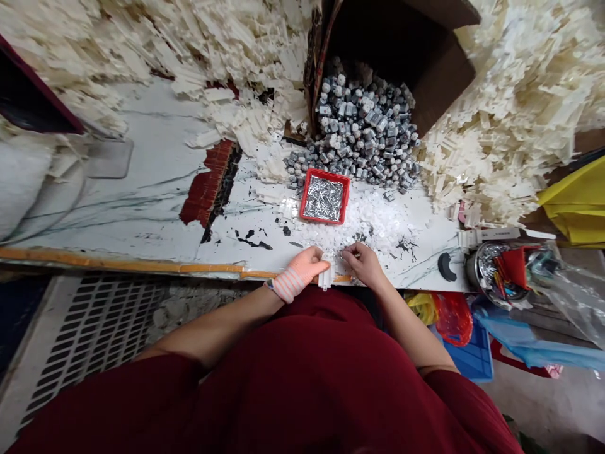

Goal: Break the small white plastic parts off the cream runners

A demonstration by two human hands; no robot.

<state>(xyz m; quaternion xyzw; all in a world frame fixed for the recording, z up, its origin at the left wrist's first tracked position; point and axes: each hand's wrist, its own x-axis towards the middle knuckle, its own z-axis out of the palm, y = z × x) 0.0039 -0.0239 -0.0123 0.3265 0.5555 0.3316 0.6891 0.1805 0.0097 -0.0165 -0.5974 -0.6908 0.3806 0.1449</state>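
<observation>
My left hand (299,272), in a pale striped glove with bare fingertips, is closed on a white plastic part (326,276) at the table's front edge. Just right of that part, my right hand (363,265) has its thumb and fingers pinched together; whatever is between them is too small to name. Ahead of both hands stands a red tray (304,216) full of small silvery metal pins (324,198). Small translucent white pieces (378,221) lie scattered on the table around it.
Behind the tray, grey-and-white small blocks (363,126) spill from a cardboard box (444,82). Heaps of cream plastic strips (510,113) flank it. At right are a black curved piece (447,267) and a metal bowl (472,271) of odds and ends. The worn white tabletop (142,202) has an orange front edge.
</observation>
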